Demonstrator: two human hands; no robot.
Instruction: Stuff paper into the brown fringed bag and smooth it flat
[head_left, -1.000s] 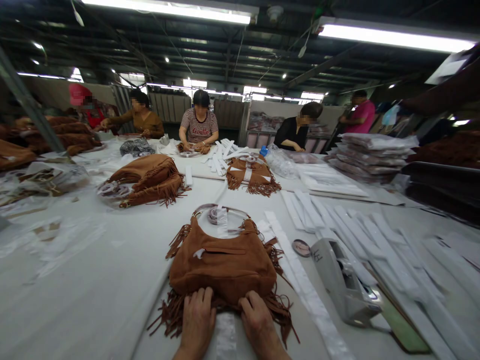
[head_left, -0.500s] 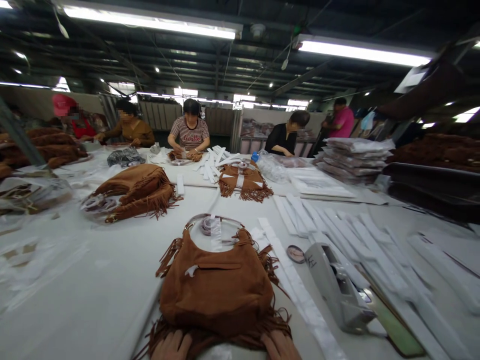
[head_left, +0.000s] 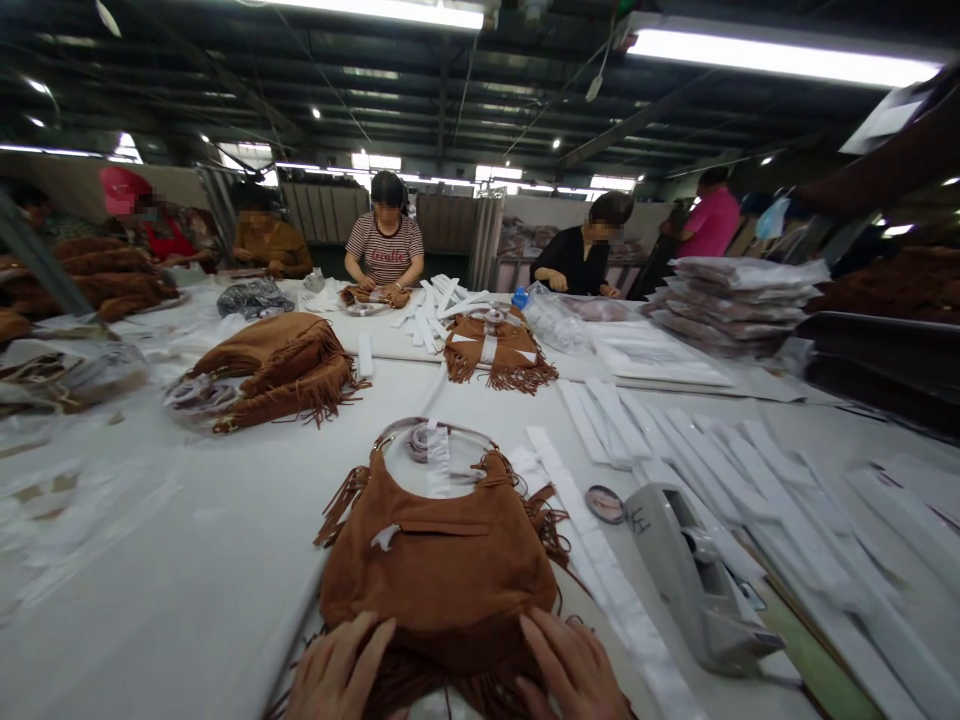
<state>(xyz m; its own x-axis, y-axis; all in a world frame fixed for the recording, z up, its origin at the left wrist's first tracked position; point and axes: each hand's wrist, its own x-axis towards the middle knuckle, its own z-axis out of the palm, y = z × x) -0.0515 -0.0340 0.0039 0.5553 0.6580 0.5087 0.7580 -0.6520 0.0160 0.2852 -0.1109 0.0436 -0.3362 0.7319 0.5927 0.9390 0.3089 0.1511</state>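
Note:
A brown suede-like handbag (head_left: 442, 570) with fringes lies flat in front of me, its handle end pointing away. Across the handle opening runs a white strip (head_left: 438, 458), beside a wrapped coil. My left hand (head_left: 341, 665) rests on the bag's lower left corner, fingers stretched out and apart. On the lower right corner lies my right hand (head_left: 574, 665), its fingers spread too. Dark fringe (head_left: 442, 675) shows between both hands. Neither hand is closed around anything.
To the right stand a grey tape dispenser (head_left: 701, 580) and a tape roll (head_left: 604, 504), among white strips (head_left: 772, 490). Further off lie another fringed bag (head_left: 499, 350) and a brown bag (head_left: 274, 365) at left. Co-workers sit across the table, one in a striped shirt (head_left: 385, 248).
Both hands have moved up from the fringe at the bottom edge onto the bag's lower corners. The view has shifted slightly. The bag stays in place.

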